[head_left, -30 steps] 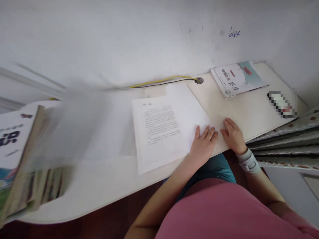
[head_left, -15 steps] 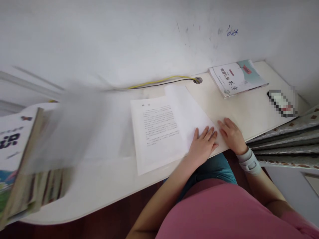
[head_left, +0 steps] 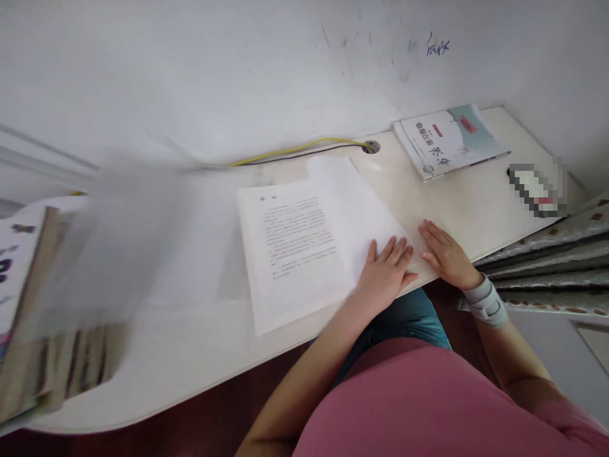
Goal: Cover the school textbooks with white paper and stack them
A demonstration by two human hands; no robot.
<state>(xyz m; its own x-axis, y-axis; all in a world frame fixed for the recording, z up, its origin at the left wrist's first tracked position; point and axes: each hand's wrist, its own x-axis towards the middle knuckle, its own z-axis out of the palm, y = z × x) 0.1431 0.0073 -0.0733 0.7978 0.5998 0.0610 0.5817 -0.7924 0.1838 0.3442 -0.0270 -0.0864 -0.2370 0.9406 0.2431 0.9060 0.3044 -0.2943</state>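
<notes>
A printed sheet of paper (head_left: 299, 244) lies on the white desk (head_left: 190, 355), with a blank sheet (head_left: 354, 203) partly under it to the right. My left hand (head_left: 385, 273) rests flat on the lower right corner of the paper, fingers spread. My right hand (head_left: 445, 254) lies flat on the desk just right of the paper's edge, fingers stretched out. A grey band (head_left: 486, 301) is on my right wrist.
A thin book (head_left: 450, 143) lies at the desk's back right, near a cable hole (head_left: 370, 147) with a yellow cable (head_left: 295, 149). A stack of books (head_left: 42, 317) sits at the left. A blurred small object (head_left: 537, 187) lies at the right edge. Patterned fabric (head_left: 547, 260) lies beyond.
My hands have stayed on the paper's corner; the right hand's fingers have stretched out a little. The view has shifted slightly.
</notes>
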